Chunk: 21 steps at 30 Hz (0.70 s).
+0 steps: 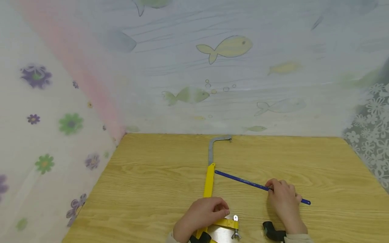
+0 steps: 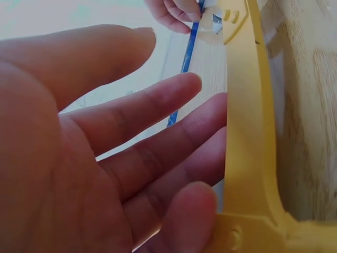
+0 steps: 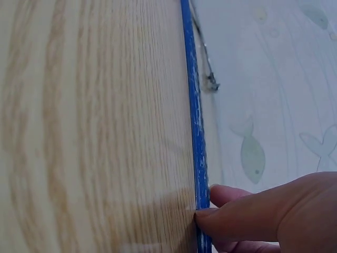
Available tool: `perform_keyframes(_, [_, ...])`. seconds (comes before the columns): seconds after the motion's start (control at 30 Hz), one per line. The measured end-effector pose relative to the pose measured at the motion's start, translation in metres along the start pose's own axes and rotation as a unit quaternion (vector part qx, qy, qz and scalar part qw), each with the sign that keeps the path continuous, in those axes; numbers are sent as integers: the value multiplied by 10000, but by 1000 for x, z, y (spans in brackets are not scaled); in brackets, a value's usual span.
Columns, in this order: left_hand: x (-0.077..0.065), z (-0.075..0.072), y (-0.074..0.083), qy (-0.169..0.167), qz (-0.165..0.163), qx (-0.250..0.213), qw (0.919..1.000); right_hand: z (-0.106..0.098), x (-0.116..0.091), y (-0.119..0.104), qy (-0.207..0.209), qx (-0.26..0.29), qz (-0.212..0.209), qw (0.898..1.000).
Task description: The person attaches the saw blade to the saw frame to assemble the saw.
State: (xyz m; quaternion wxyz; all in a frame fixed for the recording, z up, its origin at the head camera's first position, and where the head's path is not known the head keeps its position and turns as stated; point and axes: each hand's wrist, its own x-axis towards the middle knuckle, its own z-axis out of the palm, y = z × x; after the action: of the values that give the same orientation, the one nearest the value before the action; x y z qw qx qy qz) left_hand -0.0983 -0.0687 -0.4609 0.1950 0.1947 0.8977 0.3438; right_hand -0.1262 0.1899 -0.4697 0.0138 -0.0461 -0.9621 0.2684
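Currently, right hand (image 1: 284, 206): fingers clamped on the blue blade (image 1: 240, 180), toward its right-hand end.
Left hand (image 1: 202, 213): fingers apart and relaxed, thumb free, some fingertips meeting the yellow saw frame (image 1: 208, 184).
Blade: slanted across, other tip just beside the joint of yellow frame and grey bar (image 1: 210, 152); cannot tell whether it touches the counter (image 1: 146, 192).
Wing-nut fitting (image 1: 235, 223): at the frame's near end, no blade on it.
Progress: blade in hand, judged done; mounting judged left, neither end being seated.
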Motion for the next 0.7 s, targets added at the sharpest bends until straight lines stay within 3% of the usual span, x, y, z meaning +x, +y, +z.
perform_keyframes(0.17, [1, 0, 2, -121, 77, 131, 9998, -3, 0, 0, -8, -23, -3, 10000])
perform_keyframes(0.43, [-3, -1, 7, -226, 42, 397, 9989, -7, 0, 1, -479, -20, 106, 9988])
perform_keyframes(0.7, [-3, 0, 8, -209, 69, 747, 9970, -7, 3, 0, -810, 183, -307, 9961])
